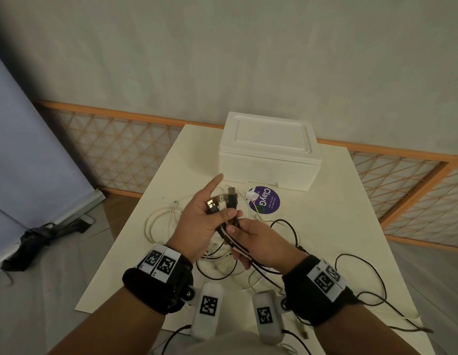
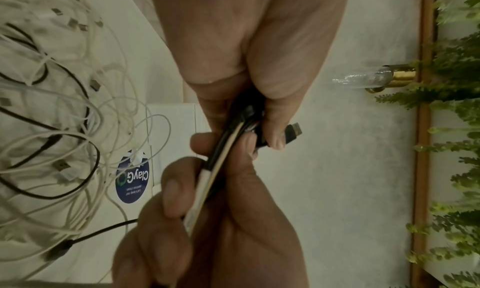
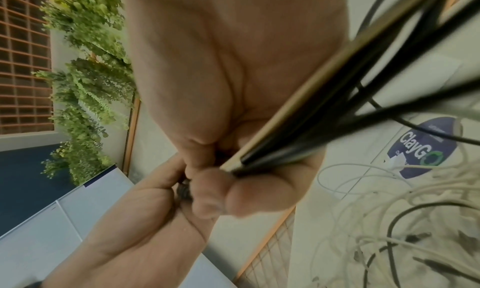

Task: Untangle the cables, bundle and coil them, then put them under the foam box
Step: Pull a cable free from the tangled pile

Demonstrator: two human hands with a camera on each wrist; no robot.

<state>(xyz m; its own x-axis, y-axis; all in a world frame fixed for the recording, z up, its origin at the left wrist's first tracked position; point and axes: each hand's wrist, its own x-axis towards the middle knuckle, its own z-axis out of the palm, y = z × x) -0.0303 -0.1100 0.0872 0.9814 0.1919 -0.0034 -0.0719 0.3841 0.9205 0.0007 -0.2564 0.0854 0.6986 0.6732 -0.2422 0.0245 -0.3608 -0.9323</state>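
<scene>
Cream table (image 1: pixel 351 226) strewn with loose cables (image 1: pixel 171 216), foam box (image 1: pixel 269 155) behind. Left hand (image 1: pixel 199 224) clamps gathered plug ends (image 1: pixel 222 201); right hand (image 1: pixel 261 242) pinches their cords just below. Bundling underway; coiling likely next.

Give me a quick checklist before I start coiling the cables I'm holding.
1. Plug ends gathered in the left hand: ok, black USB plugs stick out above the fingers.
2. Right hand grips the same bunch of black and white cables just below: ok.
3. All cables in the bunch: not ok, loose white cables and black cables lie on the white table.
4. Tangles cleared: cannot tell, the loops overlap.
5. White foam box lifted for stowing: not ok, it sits flat, lid on.
</scene>
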